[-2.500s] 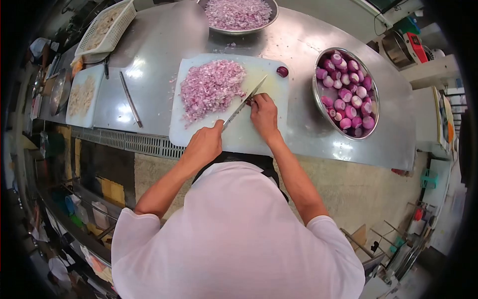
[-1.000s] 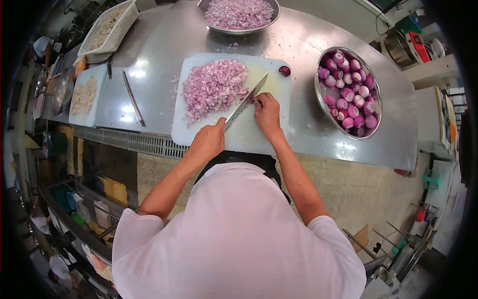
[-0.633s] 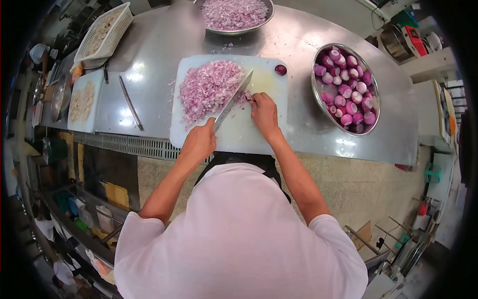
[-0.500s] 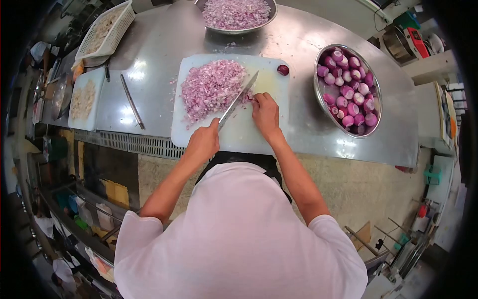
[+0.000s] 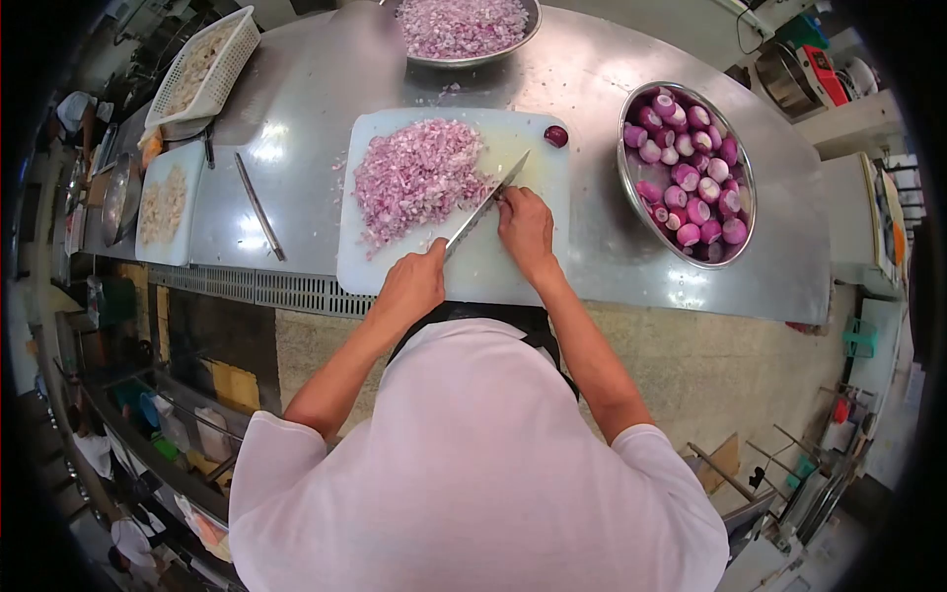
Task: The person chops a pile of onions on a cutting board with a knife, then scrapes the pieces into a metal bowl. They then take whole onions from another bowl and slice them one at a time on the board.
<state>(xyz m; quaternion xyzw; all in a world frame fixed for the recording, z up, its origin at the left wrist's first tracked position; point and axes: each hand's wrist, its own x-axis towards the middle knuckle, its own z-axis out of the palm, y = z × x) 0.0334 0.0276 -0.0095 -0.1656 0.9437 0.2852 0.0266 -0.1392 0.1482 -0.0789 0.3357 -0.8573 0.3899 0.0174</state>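
Now the left hand (image 5: 414, 283) has its grip clamped round the knife (image 5: 488, 202), blade slanting up-right; the right hand (image 5: 525, 227) pins an onion piece (image 5: 499, 194) just right of it.

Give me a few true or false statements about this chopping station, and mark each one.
1. The left hand grips the knife. True.
2. The chopped shallots are piled on the right half of the cutting board. False: the pile lies on the left half.
3. The steel bowl right of the board holds peeled shallots. True.
4. The right hand reaches into that bowl. False: it rests on the board, fingertips beside the blade.
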